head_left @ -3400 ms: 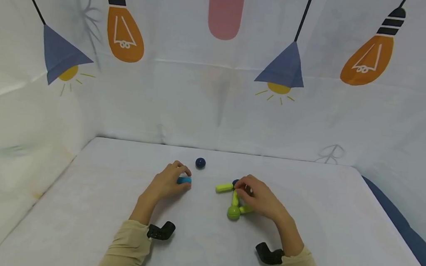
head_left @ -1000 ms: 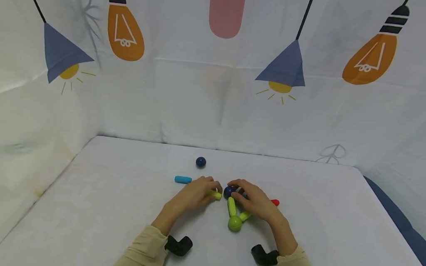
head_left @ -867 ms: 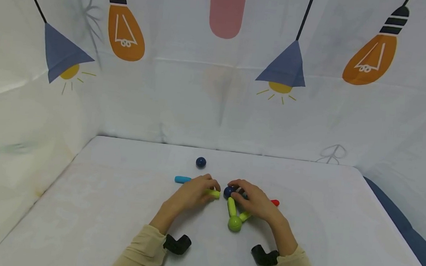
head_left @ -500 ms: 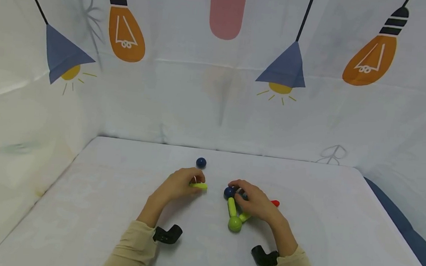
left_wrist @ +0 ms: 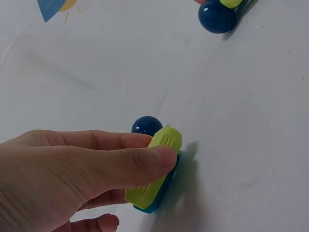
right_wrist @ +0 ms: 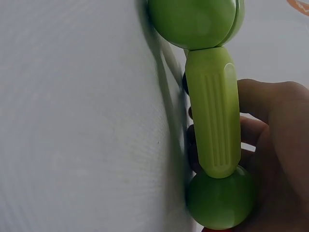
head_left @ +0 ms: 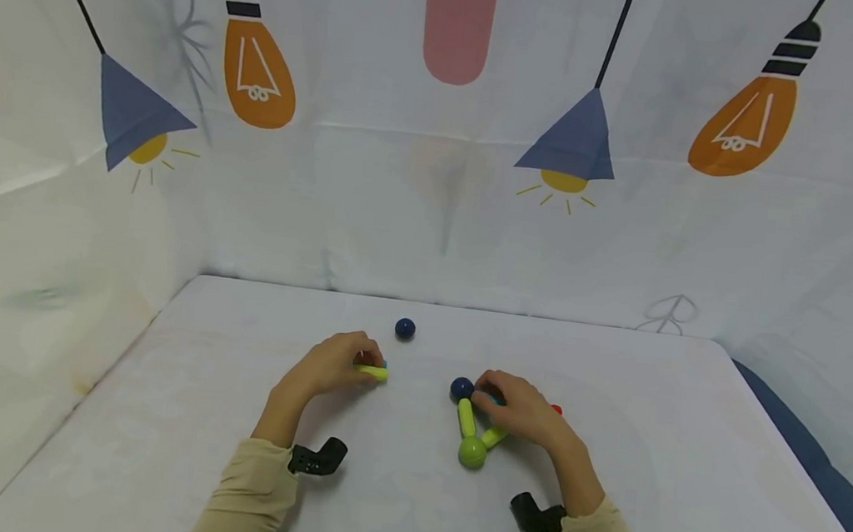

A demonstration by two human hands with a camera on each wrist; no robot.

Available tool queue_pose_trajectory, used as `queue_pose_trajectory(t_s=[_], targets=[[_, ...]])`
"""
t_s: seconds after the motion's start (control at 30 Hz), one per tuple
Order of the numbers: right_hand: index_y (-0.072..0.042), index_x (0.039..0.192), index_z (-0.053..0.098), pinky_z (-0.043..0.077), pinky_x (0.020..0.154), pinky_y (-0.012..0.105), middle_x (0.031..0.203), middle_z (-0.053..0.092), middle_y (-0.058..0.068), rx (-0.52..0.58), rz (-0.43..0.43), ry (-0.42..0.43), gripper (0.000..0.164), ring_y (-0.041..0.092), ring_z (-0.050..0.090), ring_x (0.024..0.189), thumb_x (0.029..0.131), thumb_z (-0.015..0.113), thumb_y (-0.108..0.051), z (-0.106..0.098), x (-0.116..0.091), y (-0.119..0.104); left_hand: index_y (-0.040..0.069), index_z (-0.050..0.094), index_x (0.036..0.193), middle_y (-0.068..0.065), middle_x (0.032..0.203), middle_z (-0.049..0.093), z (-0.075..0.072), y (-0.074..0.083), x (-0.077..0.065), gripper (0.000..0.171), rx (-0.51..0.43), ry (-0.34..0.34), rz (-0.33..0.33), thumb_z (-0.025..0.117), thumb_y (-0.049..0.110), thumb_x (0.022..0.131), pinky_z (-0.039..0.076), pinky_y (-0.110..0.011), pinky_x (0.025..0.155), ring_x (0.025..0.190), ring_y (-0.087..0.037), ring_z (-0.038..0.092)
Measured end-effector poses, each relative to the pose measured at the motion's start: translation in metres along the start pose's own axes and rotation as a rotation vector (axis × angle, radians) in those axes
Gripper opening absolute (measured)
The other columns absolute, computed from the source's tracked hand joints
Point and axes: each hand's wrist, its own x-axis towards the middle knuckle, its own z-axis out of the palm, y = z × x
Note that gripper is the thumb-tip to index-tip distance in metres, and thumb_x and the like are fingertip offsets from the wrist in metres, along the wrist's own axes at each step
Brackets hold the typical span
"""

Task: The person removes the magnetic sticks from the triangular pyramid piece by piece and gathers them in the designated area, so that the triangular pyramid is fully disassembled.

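Note:
My left hand pinches a yellow-green magnetic rod between thumb and fingers. Against the rod's far side shows a blue rod, mostly hidden behind it. My right hand curls over a ball-and-rod frame on the table, fingertips at its blue rod. The frame's dark blue ball joins a yellow-green rod that runs to a green ball. In the right wrist view another yellow-green rod links two green balls. A red end peeks out past the right hand, which hides the rest.
A loose dark blue ball lies farther back on the white table. Behind the table's far edge hangs a white sheet printed with lamps and bulbs. A black wrist camera sits on each wrist.
The left hand has carried the yellow-green rod leftward from beside the frame to where the blue rod lay alone. The right hand has stayed at the frame.

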Motion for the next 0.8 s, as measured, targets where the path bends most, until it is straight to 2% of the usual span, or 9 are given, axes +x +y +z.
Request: queue_pose_trajectory(t_s=[0.43,0.8], targets=[[-0.014,0.107,0.063,0.047,0.085,0.036,0.101,0.064,-0.003,-0.006,-0.016,-0.017,0.021,0.012,0.057,0.093,0.095,0.055,-0.028,0.0008,-0.0002,0.0024,0.016,0.066,0.089,0.003,0.086,0.059,0.0034,-0.0034,-0.0003,0.019,0.032,0.009,-0.044,0.079,0.015,0.075,0.045,-0.031,0.072,0.082,-0.013,0.055],[-0.013,0.108,0.062,0.047,0.082,0.035,0.100,0.063,-0.003,-0.003,-0.028,-0.022,0.021,0.011,0.056,0.091,0.095,0.054,-0.029,-0.0002,0.0006,0.0038,0.017,0.066,0.089,0.003,0.083,0.057,0.0065,-0.0021,0.0023,0.019,0.050,0.016,-0.035,0.079,0.014,0.075,0.043,-0.031,0.068,0.079,-0.013,0.052]])
